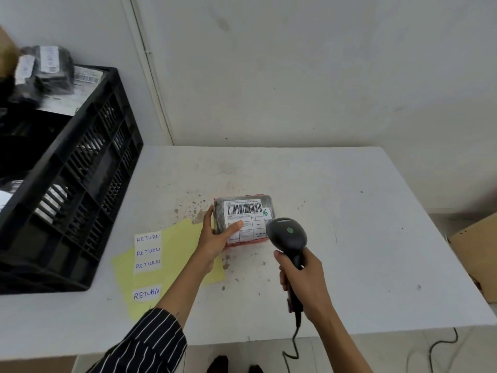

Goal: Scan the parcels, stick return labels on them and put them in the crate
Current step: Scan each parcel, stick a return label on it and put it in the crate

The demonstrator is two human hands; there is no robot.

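Parcel [248, 211] gripped by left hand [215, 239], scanner [288, 234] clasped in right hand [305, 281], crate [80, 168], return labels [148, 251] beside

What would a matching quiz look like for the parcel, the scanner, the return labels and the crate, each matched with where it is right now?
Things:
1. parcel
2. scanner
3. return labels
4. crate

Places:
A. stuck on the yellow sheet
B. gripped by the right hand
C. standing at the left side of the table
D. lying mid-table, held by the left hand

Pairs: 1-D, 2-B, 3-A, 4-C
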